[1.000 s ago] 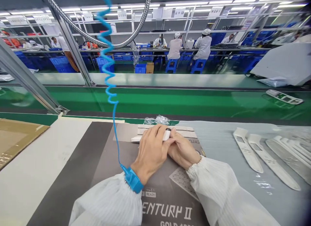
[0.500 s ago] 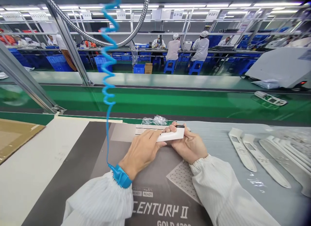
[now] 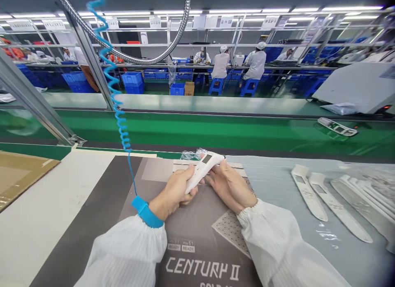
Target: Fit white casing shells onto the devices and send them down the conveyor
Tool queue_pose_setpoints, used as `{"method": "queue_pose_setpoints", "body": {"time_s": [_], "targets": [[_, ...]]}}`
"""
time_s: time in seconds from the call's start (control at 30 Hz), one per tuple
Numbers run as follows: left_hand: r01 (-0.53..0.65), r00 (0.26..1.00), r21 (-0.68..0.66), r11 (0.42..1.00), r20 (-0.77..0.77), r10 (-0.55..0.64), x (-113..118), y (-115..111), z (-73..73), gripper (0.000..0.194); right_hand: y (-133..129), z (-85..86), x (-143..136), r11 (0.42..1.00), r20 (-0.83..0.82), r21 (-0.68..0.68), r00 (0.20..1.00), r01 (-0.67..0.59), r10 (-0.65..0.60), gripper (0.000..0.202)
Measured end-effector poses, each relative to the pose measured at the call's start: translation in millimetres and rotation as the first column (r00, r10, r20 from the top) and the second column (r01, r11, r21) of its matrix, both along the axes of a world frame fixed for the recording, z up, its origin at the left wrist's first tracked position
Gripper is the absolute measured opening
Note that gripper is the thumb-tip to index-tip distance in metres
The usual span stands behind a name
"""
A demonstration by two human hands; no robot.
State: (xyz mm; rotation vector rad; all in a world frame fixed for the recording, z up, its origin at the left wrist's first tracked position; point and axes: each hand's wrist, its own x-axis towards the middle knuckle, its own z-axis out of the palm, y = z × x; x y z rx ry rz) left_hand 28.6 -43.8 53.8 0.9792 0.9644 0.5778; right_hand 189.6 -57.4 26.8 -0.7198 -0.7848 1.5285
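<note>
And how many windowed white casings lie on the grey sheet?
2: left casing, right of your right hand; right casing, between it and the stack. The stack may hide more.

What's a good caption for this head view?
Two hands hold a white device above a printed dark sheet.

The single head view looks forward and down from above the near bench (image 3: 101, 213), close over it, reaching to the far workstations (image 3: 148, 66)

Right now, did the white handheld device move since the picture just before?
Yes. The white handheld device has shifted left and tilted more; its screen end now overlaps the crumpled clear plastic in this view.
</note>
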Motion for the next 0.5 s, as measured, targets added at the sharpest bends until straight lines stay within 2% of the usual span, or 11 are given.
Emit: {"method": "queue_pose_setpoints", "body": {"time_s": [0.07, 0.13, 0.2, 0.23, 0.27, 0.3, 0.37, 0.43, 0.5], "targets": [[0.004, 0.999, 0.016, 1.0, 0.036, -0.005, -0.7, -1.1, 1.4, 0.043, 0.5, -1.8, 0.3, 1.0, 0.007, -0.023, 1.0, 0.018, -0.018, 0.031], [-0.052, 0.995, 0.084, 0.995, 0.093, 0.044, -4.3, 2.2, 1.6, 0.032, 1.5, -4.8, 0.6, 0.996, 0.017, -0.079, 0.999, 0.035, -0.034, 0.029], [-0.194, 0.98, 0.207, 0.959, 0.074, 0.182, -13.3, 14.7, 1.2, 0.032, 3.0, -8.4, 1.1, 0.986, 0.021, -0.156, 0.998, 0.056, -0.053, 0.029], [-0.259, 0.963, 0.288, 0.922, 0.002, 0.27, -20.1, 25.3, 1.4, 0.035, 3.7, -10.2, 1.4, 0.98, 0.018, -0.189, 0.998, 0.067, -0.065, 0.03], [-0.303, 0.92, 0.385, 0.872, -0.12, 0.373, -28.2, 38.6, 2.3, 0.038, 4.4, -11.9, 1.9, 0.975, 0.012, -0.208, 0.997, 0.075, -0.074, 0.032], [-0.276, 0.848, 0.478, 0.834, -0.287, 0.446, -37.0, 54.0, 4.2, 0.039, 5.1, -13.4, 2.4, 0.974, 0.005, -0.214, 0.997, 0.08, -0.08, 0.034], [-0.096, 0.606, 0.601, 0.794, -0.598, 0.525, -54.8, 87.4, 11.1, 0.032, 6.0, -15.5, 3.3, 0.976, -0.003, -0.202, 0.996, 0.082, -0.085, 0.039], [-0.038, 0.511, 0.643, 0.765, -0.645, 0.568, -68.8, 118.1, 20.4, 0.026, 6.4, -16.4, 4.1, 0.979, -0.012, -0.192, 0.997, 0.075, -0.079, 0.042], [0.005, 0.49, 0.684, 0.73, -0.638, 0.594, -76.4, 142.1, 27.8, 0.029, 6.4, -16.3, 4.5, 0.978, -0.021, -0.197, 0.997, 0.069, -0.075, 0.042]]}}
